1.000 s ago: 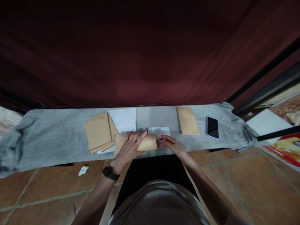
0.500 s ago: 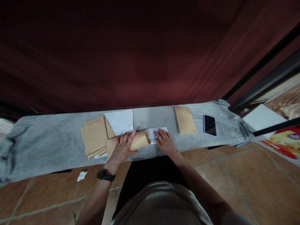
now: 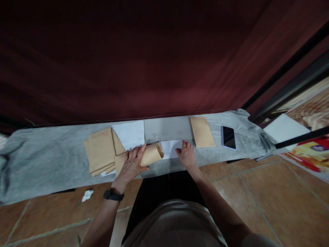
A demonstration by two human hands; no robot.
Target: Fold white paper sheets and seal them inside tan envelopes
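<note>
A brown paper envelope (image 3: 151, 155) lies on the cloth-covered bench with its open end bulging toward the right. Across it rests my left hand (image 3: 132, 161), open, fingers spread and pressing it down. To the right of the envelope's mouth is a folded white paper (image 3: 169, 149), its left end close against the opening. My right hand (image 3: 187, 155) is at the paper's right edge, thumb and curled fingers closed on that edge. Left of my left hand is a stack of brown envelopes (image 3: 101, 149), and behind it lie white sheets (image 3: 130, 133).
Another brown envelope (image 3: 203, 132) lies right of my right hand, with a phone (image 3: 228, 137) beyond it. The narrow bench wears a grey cloth (image 3: 51, 157) and backs onto a dark red curtain (image 3: 164, 68). A crumpled white scrap (image 3: 87, 195) is on the tiled floor.
My right hand has slid right from the top of the folded white paper to its right edge, and its fingers have curled. My left hand still presses on the envelope.
</note>
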